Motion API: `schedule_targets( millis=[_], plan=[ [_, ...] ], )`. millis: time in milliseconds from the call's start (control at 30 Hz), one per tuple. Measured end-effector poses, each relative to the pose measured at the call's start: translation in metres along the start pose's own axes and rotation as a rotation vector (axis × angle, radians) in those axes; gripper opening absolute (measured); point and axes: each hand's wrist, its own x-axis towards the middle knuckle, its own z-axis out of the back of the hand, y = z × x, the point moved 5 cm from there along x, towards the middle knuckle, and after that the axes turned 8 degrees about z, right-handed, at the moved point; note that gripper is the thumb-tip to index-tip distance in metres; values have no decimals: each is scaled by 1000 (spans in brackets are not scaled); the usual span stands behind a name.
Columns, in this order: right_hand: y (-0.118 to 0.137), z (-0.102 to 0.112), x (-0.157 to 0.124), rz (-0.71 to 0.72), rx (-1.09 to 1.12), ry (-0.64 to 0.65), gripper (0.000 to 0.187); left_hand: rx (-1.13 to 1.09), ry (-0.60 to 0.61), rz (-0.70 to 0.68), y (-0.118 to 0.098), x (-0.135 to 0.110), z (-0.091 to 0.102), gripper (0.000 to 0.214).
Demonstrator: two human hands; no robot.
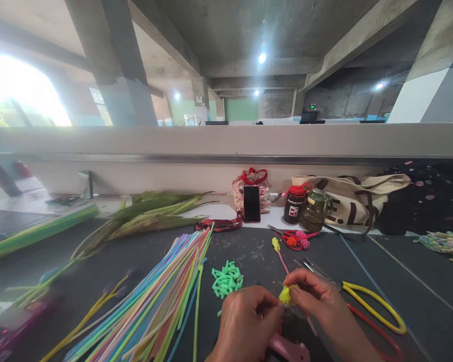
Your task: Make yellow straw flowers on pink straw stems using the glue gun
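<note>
My right hand (319, 301) pinches a small crumpled yellow flower-like piece (285, 295) between thumb and fingers. Close against it, my left hand (251, 319) has its thumb and fingertips pressed together, and what they hold is hidden. A thin pink stick (312, 326) shows below my right hand. Beyond the fingers lies another yellow bud (275, 244) on a thin pink stem. Under my hands is part of a pink tool (289, 348), possibly a glue gun. Short green tube pieces (227, 278) are heaped just left of my hands.
Long pastel straws (154, 301) fan out on the left, beside corn-like leaves (162, 211). Yellow-handled scissors (377, 304) lie at right, small red scissors (292, 240) farther back. A phone (251, 203), dark bottle (293, 206), green-lidded jug (314, 213) and canvas bag (351, 201) line the back.
</note>
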Motion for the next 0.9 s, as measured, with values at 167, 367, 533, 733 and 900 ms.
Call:
schedule_targets(
  millis=[167,367,533,733,900],
  plan=[
    [2,0,2,-32,132,4,35,-8,2,10,3,2,0,15],
    [-3,-2,2,-8,53,39,30,-46,28,27,3,2,-4,14],
    [-3,-2,4,-18,91,32,36,-484,200,129,9,4,-10,9],
    [-12,2,6,-17,146,-41,36,-1216,453,422,17,7,-13,21],
    [-24,-26,-2,-83,103,164,36,-1307,401,503,22,10,-16,26]
  ],
)
